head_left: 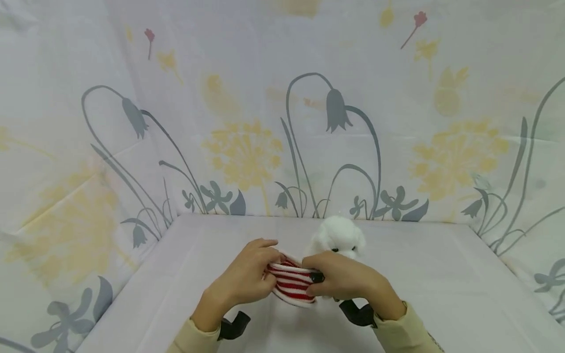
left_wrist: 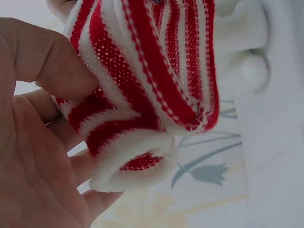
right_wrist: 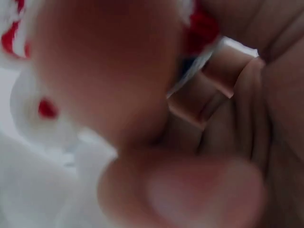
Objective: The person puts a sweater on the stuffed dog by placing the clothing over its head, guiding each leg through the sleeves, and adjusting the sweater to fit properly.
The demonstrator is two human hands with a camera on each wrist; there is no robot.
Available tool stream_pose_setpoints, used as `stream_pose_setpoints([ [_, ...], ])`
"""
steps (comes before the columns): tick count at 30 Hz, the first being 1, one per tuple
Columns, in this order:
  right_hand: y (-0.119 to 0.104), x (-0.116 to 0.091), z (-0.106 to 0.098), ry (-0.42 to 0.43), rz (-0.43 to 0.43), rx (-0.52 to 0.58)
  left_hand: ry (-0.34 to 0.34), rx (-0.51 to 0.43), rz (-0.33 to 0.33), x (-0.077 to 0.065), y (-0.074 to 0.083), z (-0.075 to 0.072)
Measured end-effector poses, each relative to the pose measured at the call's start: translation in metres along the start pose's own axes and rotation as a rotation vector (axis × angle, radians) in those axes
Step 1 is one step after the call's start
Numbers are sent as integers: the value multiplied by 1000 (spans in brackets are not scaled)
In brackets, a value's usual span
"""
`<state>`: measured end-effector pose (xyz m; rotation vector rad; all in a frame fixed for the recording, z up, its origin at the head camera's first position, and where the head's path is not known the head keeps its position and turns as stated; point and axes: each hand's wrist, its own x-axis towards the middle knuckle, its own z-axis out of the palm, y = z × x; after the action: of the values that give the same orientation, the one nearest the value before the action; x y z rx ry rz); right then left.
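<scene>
A small red-and-white striped knitted sweater [head_left: 293,283] is held up between both hands, above the white surface. My left hand [head_left: 247,274] pinches its left side between thumb and fingers. In the left wrist view a short sleeve of the sweater [left_wrist: 116,114] ends in a white cuff, beside a wide knitted opening. My right hand [head_left: 346,277] grips the right side, next to a dark patch on the knit. Close to the right hand, and partly hidden behind it, sits a white plush dog [head_left: 340,234]. The right wrist view is blurred, with fingers [right_wrist: 109,71] covering most of the knit.
The white tabletop [head_left: 176,274] ends at a back wall of flower-printed cloth [head_left: 265,122], and similar cloth stands along both sides. Black straps [head_left: 236,326] stick out at the wrists by the beige sleeves [head_left: 194,338].
</scene>
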<state>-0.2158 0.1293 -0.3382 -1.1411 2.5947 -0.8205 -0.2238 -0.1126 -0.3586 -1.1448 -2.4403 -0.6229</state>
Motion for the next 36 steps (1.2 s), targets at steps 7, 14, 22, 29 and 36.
stream_pose_setpoints([
  [7, 9, -19, -13, 30, -11, 34, -80, -86, -15, 6, 10, -1],
  [14, 14, -37, -25, 62, -10, 27, -227, -134, -8, 21, 21, -3],
  [22, 23, -50, -35, 97, 9, 108, -279, -130, 50, 39, 25, -3],
  [29, 31, -57, -49, 151, 20, 117, -247, -162, 109, 54, 24, -7],
  [36, 41, -62, -66, 185, -15, 171, -268, -352, 81, 70, 24, -16],
])
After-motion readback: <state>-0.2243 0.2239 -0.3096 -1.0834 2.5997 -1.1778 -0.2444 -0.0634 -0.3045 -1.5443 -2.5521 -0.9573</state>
